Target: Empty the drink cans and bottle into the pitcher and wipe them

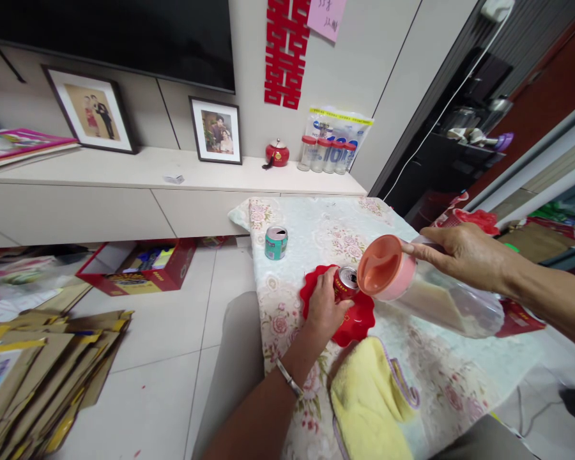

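Note:
My left hand (324, 305) wraps around a red drink can (347, 278), its opened top facing up over a scalloped red plate (359, 322). My right hand (460, 252) grips a clear plastic pitcher (453, 306) with an orange-pink lid (382, 267). The pitcher is tipped onto its side with its lid end beside the can's top. Whether liquid flows between them I cannot tell. A green drink can (276, 243), also opened, stands upright at the table's left edge. Close to me lies a crumpled yellow towel (371, 399) with a purple edge.
A flowered cloth covers the table (311, 220). Behind it, a white cabinet (148, 167) carries framed photos, a small red pot (277, 153) and several red-lidded jars (323, 155). Flattened cardboard (62, 364) and a red box (138, 271) lie on the floor at left.

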### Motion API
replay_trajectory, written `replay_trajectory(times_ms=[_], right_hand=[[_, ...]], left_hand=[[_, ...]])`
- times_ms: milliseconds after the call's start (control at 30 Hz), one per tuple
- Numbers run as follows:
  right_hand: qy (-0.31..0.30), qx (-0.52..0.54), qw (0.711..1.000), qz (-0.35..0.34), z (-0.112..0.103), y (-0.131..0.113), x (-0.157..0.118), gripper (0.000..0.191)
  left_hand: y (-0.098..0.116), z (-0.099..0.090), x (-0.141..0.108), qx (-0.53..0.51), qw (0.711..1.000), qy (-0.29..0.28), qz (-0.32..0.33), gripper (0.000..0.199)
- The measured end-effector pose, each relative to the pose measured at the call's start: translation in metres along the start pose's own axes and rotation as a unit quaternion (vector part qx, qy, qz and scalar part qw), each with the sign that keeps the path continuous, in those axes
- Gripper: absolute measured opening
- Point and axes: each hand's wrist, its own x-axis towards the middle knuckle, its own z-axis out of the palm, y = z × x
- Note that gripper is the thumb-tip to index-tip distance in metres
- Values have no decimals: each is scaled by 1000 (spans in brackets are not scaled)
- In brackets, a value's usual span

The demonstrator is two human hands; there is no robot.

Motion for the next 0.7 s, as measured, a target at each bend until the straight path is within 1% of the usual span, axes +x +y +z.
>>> replay_trajectory(times_ms=[233, 500, 700], right_hand=[[-10, -4, 1000, 8, -1, -2, 1, 68], [-3, -6, 1000, 1, -1, -1, 1, 68], [-13, -5, 1000, 8, -2, -3, 3, 69]], left_hand=[[1, -1, 0, 0, 1000, -4, 3, 77], [0, 0, 0, -3, 1000, 0, 5, 77], [0, 0, 0, 0, 1000, -1, 8, 76]])
